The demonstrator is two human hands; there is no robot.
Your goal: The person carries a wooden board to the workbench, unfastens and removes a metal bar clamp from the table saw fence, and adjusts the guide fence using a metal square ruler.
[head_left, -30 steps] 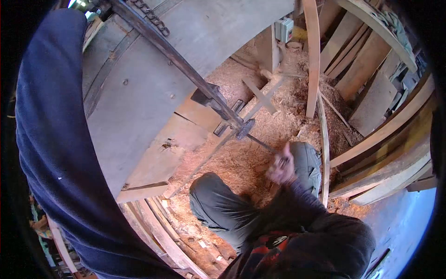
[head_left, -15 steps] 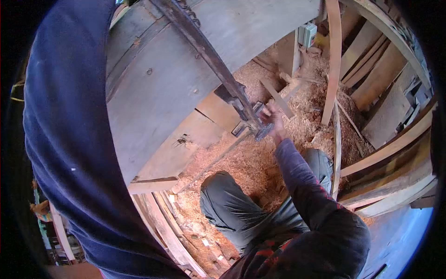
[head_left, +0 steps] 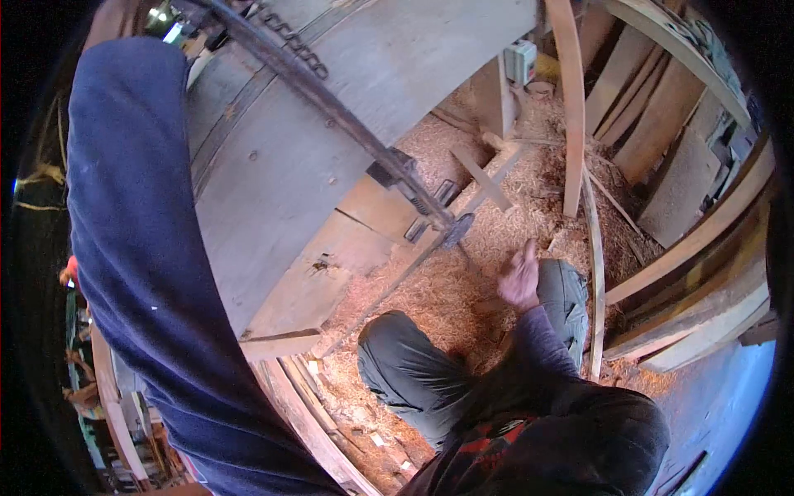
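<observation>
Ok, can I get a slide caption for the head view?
Right hand near a metal bar clamp, above scattered wood shavings.

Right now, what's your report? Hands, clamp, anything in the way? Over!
Right hand near metal clamp, blurred, grip unclear; left hand out of view. Clamp runs across grey panel. Thin plank beside right knee, not between hand and clamp.

And there's the floor, thick with wood shavings (head_left: 430,285), a short slat (head_left: 482,178) lying over them! Up top, a small grey box (head_left: 520,63) sits just left of a tall curved plank (head_left: 571,124). Look right: brown boards (head_left: 666,124) lean in a row, a long bowed plank (head_left: 699,237) sweeps below them, and a blue surface (head_left: 728,405) fills the lower right corner!
</observation>
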